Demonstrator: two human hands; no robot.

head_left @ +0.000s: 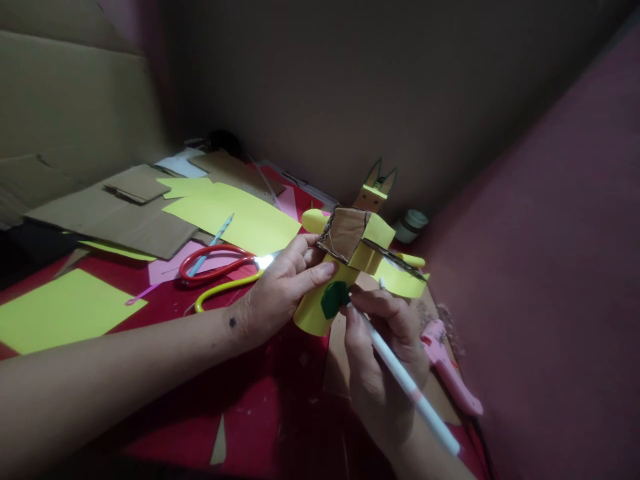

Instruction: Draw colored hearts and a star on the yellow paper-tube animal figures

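Note:
A cardboard and yellow paper figure [345, 233] is tilted above the table, with eared head, boxy body and a rolled yellow tube below. My left hand [287, 283] is closed around its left side, thumb on the tube. A dark green patch [334, 300] is coloured on the tube. In my right hand [383, 340], thumb and fingers pinch a white marker [400, 373], its tip at the patch's right edge. Just left of my left hand lie scissors [220, 280] with one red and one yellow handle.
Yellow paper sheets [240, 217] and cardboard pieces [135, 220] cover the left and back of the red table [250, 413]. A light blue pencil [213, 243] rests by the scissors. A pink glue gun [453, 370] with a cord lies right, near the pink wall. A small jar [411, 225] stands behind.

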